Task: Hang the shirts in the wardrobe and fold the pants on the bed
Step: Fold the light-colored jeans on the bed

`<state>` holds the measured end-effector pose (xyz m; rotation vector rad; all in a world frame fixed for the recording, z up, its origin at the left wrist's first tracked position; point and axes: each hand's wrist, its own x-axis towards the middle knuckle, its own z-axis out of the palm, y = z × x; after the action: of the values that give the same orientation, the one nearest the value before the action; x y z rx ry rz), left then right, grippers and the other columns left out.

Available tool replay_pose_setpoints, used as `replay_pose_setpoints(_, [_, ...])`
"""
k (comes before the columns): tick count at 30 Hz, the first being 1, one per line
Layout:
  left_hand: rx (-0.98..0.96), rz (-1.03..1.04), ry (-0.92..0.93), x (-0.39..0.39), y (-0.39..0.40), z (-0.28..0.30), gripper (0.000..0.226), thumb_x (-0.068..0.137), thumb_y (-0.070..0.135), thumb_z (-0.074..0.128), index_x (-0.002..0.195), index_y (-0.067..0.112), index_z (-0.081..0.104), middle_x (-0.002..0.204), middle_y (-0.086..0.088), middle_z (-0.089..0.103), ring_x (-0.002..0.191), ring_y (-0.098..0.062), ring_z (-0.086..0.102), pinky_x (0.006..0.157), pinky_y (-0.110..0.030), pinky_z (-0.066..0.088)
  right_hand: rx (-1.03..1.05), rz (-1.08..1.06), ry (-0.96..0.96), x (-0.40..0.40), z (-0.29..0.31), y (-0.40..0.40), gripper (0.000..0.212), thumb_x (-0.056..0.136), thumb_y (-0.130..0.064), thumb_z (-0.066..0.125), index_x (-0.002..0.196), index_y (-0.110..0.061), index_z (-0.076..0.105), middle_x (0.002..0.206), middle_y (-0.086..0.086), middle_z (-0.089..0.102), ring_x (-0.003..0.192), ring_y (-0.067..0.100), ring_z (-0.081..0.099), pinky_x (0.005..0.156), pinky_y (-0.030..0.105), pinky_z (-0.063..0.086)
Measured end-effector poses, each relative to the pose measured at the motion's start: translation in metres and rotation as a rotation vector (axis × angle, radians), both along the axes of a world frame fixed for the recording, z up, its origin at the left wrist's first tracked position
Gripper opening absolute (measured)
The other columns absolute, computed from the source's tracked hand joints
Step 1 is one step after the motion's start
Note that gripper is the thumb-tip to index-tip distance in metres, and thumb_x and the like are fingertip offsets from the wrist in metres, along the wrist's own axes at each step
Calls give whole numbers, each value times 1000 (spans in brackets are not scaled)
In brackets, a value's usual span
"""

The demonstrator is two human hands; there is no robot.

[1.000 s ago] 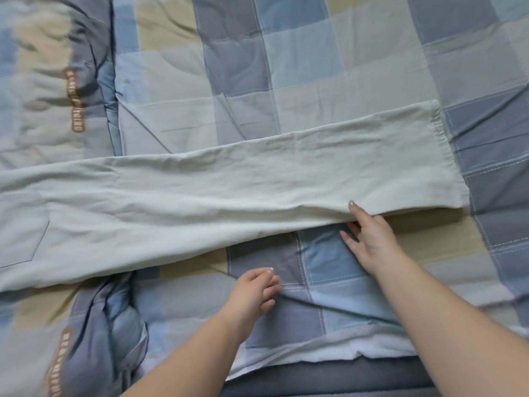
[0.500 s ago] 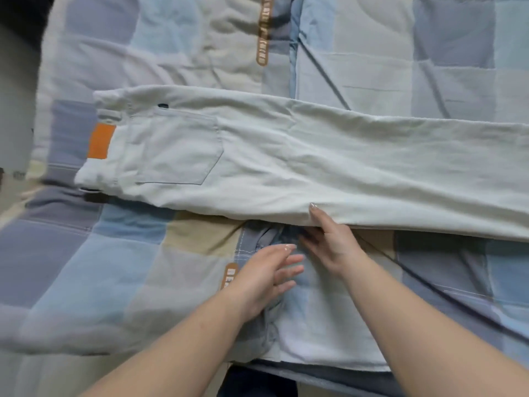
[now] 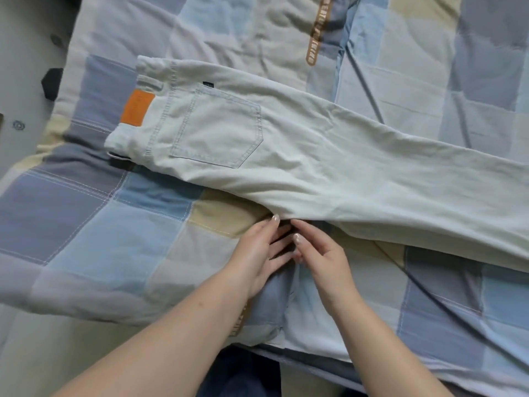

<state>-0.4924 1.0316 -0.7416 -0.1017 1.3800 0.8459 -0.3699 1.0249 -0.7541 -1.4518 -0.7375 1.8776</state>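
The left hand (image 3: 259, 255) is now meeting the right hand (image 3: 323, 260), both flat-fingered against the near edge of the pants (image 3: 329, 167) on the bed (image 3: 100, 224).

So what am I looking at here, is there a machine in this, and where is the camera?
No machine: these are a person's two bare hands, filmed by a camera worn on the head, looking down. A patchwork quilt covers the bed, and a pair of pale jeans lies flat across it, with an orange waistband patch and a back pocket facing up. The left hand and right hand meet at the near edge of the jeans, fingers fairly straight, touching the cloth there. Neither hand has a clear grip on anything.
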Motion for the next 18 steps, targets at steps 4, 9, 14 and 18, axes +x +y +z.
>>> replay_pose_setpoints(4, [-12, 19, 22, 7, 4, -2, 15, 100, 22, 47, 111, 20, 57, 120, -3, 67, 114, -19, 61, 86, -32, 49, -53, -134, -98, -11, -13, 4, 12, 90, -5, 61, 90, -17, 58, 74, 0, 57, 63, 7, 49, 56, 18, 40])
replay_pose_setpoints(9, [5, 70, 65, 10, 8, -6, 16, 99, 14, 48, 111, 23, 53, 104, 2, 67, 102, -15, 63, 91, -33, 46, 300, 44, -622, -11, -13, 32, 20, 83, -25, 70, 89, -8, 62, 90, 8, 53, 80, 14, 50, 72, 16, 39])
replay_pose_setpoints(14, [17, 68, 188, 9, 5, -8, 22, 100, 7, 38, 95, 16, 57, 91, -2, 68, 82, -10, 65, 77, -27, 51, 54, 232, -192, -29, -11, 48, 20, 82, -16, 73, 93, -19, 57, 96, -3, 66, 95, 11, 61, 85, 24, 49])
replay_pose_setpoints(18, [16, 22, 367, 10, -9, -7, 16, 97, 9, 44, 100, 8, 60, 95, -14, 68, 87, -17, 65, 79, -29, 55, -29, 295, -125, -35, -7, 48, 18, 87, -18, 67, 70, -12, 64, 64, 0, 63, 61, 12, 59, 63, 29, 46])
